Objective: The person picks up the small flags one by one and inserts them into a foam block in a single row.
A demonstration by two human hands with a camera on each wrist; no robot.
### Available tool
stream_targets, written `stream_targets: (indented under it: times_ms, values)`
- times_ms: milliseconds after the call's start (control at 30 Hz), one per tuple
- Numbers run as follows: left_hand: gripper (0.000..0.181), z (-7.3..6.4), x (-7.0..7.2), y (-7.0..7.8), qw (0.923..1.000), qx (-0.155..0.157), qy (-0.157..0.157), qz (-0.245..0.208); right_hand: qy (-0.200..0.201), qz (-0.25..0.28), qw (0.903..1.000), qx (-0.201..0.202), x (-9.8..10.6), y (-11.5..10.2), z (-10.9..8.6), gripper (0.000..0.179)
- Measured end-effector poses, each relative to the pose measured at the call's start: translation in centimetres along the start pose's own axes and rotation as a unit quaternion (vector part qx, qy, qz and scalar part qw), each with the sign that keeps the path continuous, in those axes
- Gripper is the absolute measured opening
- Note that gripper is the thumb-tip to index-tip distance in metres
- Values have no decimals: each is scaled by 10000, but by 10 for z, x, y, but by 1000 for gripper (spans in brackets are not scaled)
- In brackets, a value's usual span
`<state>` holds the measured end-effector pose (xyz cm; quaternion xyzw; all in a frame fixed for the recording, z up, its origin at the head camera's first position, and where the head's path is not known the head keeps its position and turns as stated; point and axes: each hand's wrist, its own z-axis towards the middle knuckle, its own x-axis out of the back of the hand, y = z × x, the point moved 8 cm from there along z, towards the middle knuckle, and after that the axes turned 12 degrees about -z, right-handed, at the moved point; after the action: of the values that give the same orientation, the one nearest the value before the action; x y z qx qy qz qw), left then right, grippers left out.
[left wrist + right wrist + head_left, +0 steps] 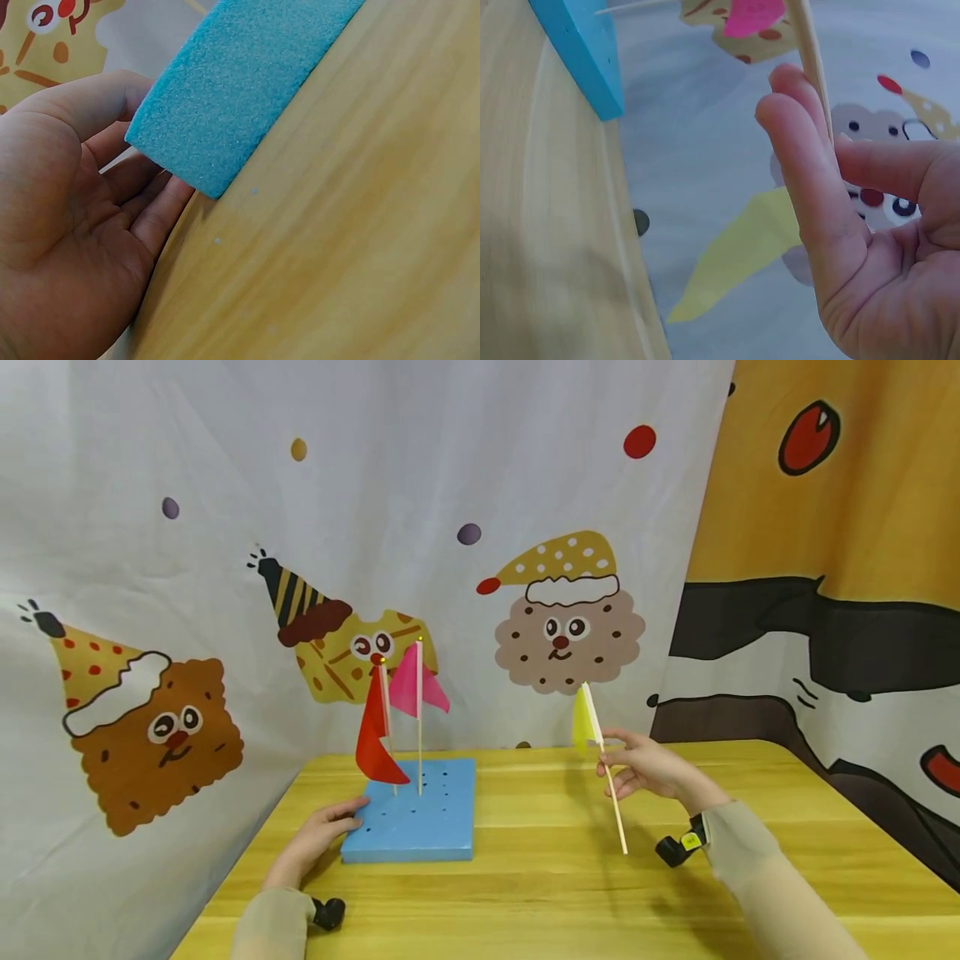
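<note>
Fingers point(810, 187) of the right hand point(648, 768) pinch the thin wooden stick of the yellow flag point(584, 720) against the thumb, just below the pennant; the stick slants from 11 o'clock down to 5 o'clock, its lower tip hanging above the wooden table point(675, 893), well apart from the foam.

Judgement on handling: the flag looks very light; the stick is stiff but slender and would likely snap under side load. The pennant looks like thin sheet, limp and easily creased. Best hold is on the stick, not the pennant; a pinch lower down would give better control of the tip.

Left hand point(318, 839) lies with fingers nearly straight against the near-left corner of the blue foam block point(420, 818), thumb on top, steadying it. The foam looks soft and light, so it may shift if not braced.

On the block, toward 12 o'clock, a red flag point(375, 739) and a pink flag point(418, 689) stand upright in its holes, just beside each other. Other holes are open.

Behind, at 12 o'clock, hangs a cartoon-printed curtain point(465, 485).
</note>
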<state>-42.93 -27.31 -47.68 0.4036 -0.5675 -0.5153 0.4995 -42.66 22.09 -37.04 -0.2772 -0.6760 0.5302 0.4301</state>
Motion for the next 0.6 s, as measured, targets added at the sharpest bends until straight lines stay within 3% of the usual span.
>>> stream_targets:
  times_ms: [367,600]
  values:
    - [50,-2,2,6,9998,-167,-55,115,490,-242,9976,425,-42,-7,29,63]
    - [49,-2,0,4,9996,-241,-170,-9,690,-408,9919,980,-72,-21,55,61]
